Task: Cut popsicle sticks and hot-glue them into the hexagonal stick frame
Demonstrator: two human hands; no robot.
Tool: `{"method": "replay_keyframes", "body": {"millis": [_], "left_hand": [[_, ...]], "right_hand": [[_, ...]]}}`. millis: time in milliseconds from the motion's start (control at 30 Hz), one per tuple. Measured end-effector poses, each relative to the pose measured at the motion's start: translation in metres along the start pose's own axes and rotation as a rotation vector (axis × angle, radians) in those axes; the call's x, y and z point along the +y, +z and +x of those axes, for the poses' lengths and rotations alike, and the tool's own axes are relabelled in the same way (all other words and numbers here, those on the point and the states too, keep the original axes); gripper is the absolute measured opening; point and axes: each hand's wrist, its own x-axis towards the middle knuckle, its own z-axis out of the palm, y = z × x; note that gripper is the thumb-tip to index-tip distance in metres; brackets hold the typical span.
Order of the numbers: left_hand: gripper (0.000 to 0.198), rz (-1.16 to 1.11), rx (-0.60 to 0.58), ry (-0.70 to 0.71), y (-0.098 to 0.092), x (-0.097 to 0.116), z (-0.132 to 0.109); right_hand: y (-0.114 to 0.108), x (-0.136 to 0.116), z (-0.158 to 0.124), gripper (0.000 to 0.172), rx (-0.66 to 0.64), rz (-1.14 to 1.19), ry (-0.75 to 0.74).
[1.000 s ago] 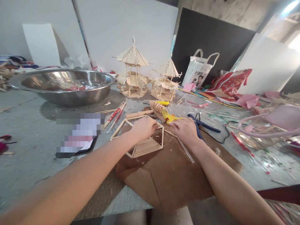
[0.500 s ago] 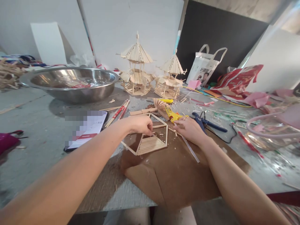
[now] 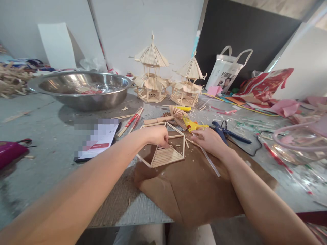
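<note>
A hexagonal frame of thin wooden sticks (image 3: 184,146) lies on brown paper (image 3: 194,190), its near triangular section partly filled with a row of sticks (image 3: 166,156). My left hand (image 3: 161,136) reaches over it, fingertips pinched on a short wooden stick (image 3: 160,147) at the top of that row. To the right, my right hand (image 3: 211,139) is closed round a yellow hot glue gun (image 3: 192,125), whose handle is mostly hidden under the palm. A clear glue stick (image 3: 211,162) sticks out behind the gun.
Two wooden-stick pagoda models (image 3: 153,81) stand at the back beside a steel basin (image 3: 89,93). A phone (image 3: 99,144) lies left of the frame. Blue-handled pliers (image 3: 235,134) and a black cable (image 3: 251,153) are on the right. Yellow cutter (image 3: 184,108) sits behind.
My left hand has lowered slightly, setting the short stick down against the row. The right hand stays on the glue gun. The whole view has shifted a little.
</note>
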Motion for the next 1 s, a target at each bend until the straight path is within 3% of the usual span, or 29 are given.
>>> {"method": "replay_keyframes", "body": {"millis": [300, 500, 800, 1000], "left_hand": [[0.014, -0.025, -0.014, 0.035, -0.0013, 0.0001, -0.0014], [0.026, 0.021, -0.08, 0.046, -0.0053, 0.0, -0.0023], [0.024, 0.036, -0.078, 0.074, -0.0058, -0.0011, -0.0029], [0.023, 0.022, -0.075, 0.055, -0.0041, -0.0026, -0.0013]], "right_hand": [[0.0029, 0.002, 0.0006, 0.034, 0.013, 0.004, -0.02], [0.0035, 0.0024, 0.0013, 0.034, 0.002, 0.02, -0.034], [0.003, 0.0028, 0.0013, 0.034, -0.006, 0.04, -0.018], [0.0003, 0.0078, 0.0024, 0.033, 0.035, 0.028, 0.09]]}}
